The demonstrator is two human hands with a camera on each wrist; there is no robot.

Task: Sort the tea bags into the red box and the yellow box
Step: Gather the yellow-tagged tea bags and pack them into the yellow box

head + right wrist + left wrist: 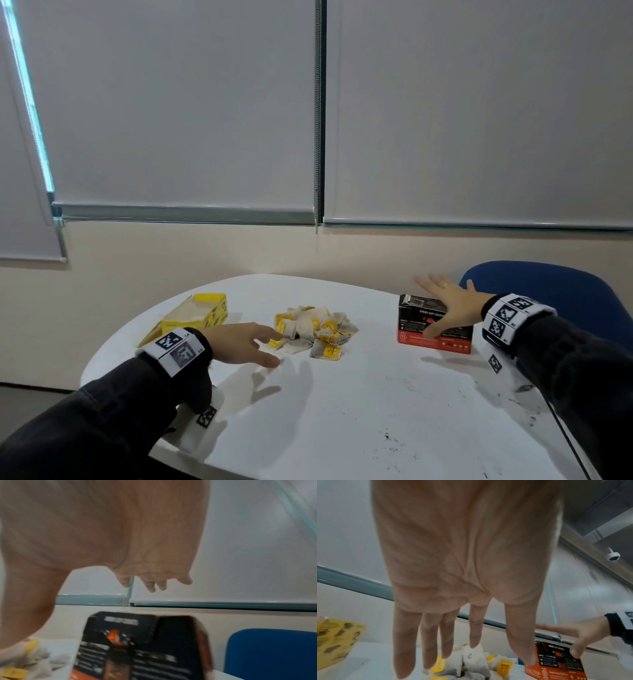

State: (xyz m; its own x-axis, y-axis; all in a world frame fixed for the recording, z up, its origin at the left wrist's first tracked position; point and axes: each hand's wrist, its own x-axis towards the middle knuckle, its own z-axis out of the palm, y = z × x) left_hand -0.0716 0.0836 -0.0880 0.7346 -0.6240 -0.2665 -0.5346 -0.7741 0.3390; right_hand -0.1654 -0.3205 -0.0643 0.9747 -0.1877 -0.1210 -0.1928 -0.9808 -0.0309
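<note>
One white table (342,411) holds, left to right, a yellow box (202,313) lying open, a heap of tea bags (313,327) at the centre, and a red box (433,325) standing near a blue chair (561,294). The right hand (448,306) is spread wide over the red box, thumb down its front face. The left hand (239,344) hovers flat with straight fingers just beside the heap, holding nothing.

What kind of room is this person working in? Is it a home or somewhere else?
Probably an office or meeting room rather than a home: a plain white table, a blue office-style chair, grey roller blinds over the windows, and what looks like a ceiling security camera.
</note>
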